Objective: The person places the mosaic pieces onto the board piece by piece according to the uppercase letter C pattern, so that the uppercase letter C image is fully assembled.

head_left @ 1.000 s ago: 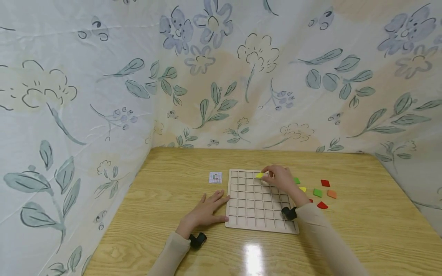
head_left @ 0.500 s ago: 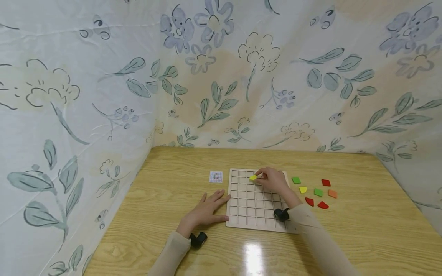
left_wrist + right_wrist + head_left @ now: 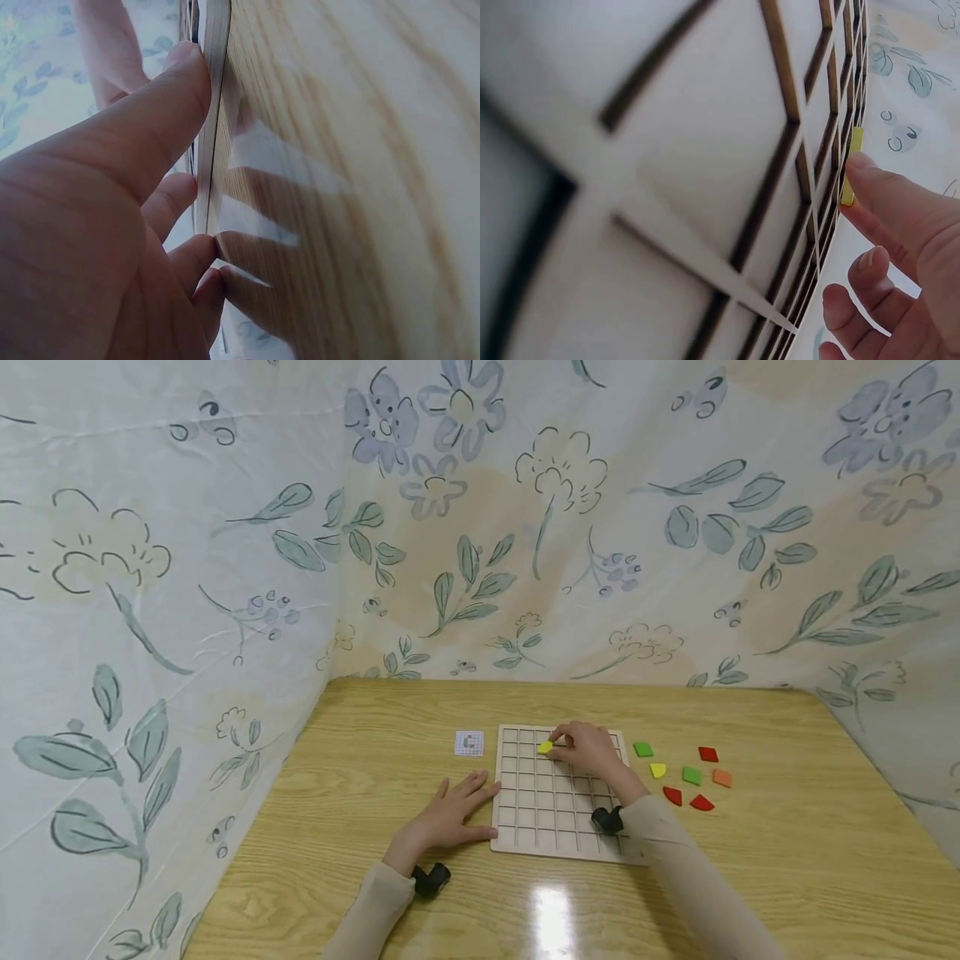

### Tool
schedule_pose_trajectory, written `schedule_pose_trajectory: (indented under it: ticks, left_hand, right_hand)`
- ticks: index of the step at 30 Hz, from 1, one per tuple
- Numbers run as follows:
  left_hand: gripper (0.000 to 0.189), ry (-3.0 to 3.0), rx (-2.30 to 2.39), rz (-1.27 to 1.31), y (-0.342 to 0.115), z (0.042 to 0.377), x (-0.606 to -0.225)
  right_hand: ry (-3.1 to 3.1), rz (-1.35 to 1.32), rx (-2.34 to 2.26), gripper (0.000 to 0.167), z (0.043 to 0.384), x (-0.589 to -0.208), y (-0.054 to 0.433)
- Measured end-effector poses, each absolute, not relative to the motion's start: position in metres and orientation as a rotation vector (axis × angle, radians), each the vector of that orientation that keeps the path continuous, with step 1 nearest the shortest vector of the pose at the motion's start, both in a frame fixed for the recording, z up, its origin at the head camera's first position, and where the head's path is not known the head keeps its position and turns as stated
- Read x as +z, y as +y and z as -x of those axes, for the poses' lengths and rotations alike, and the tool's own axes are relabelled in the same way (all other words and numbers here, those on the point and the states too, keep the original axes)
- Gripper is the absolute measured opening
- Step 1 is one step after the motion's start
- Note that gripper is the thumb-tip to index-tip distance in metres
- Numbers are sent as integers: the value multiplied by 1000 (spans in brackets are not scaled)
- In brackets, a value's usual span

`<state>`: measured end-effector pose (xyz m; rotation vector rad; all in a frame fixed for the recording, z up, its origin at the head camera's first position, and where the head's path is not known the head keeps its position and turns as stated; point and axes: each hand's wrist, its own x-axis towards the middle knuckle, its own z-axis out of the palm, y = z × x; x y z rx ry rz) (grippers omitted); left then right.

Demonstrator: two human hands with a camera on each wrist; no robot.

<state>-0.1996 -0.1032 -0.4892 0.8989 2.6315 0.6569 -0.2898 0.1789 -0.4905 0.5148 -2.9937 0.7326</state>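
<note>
A pale wooden grid board [image 3: 525,817] with square cells lies on the table. My right hand [image 3: 588,750] pinches a small yellow tile [image 3: 545,747] between thumb and index finger over the board's far part; in the right wrist view the tile [image 3: 853,169] stands at the grid's surface, its exact contact hard to tell. At the board's left edge, my left hand [image 3: 448,817] rests with spread fingers, thumb and index touching the rim. The left wrist view shows the thumb [image 3: 176,94] against that rim, the other fingertips on the tabletop.
Right of the board lie loose tiles: a green one [image 3: 643,749], a yellow one [image 3: 657,770], another green [image 3: 692,775], an orange one [image 3: 722,778] and several red ones [image 3: 702,803]. A small printed grid card [image 3: 469,743] lies left of the board. Floral cloth [image 3: 480,527] hangs behind the table.
My right hand has moved left across the board's far part with the yellow tile and lowered it slightly. The left hand has stayed at the board's edge.
</note>
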Motion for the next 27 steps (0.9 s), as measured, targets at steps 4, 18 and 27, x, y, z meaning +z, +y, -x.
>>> schedule_pose_trajectory:
  ticks: [4, 18, 27]
  left_hand:
    - [71, 2627, 663, -895, -103, 200, -490]
    - [71, 2644, 627, -888, -105, 201, -491]
    - [71, 2631, 632, -876, -104, 200, -490]
  right_hand:
    - [-3013, -521, 691, 24, 290, -490, 178]
    - [-3015, -546, 604, 24, 284, -486, 174]
    - [-3014, -543, 591, 25, 285, -488, 176]
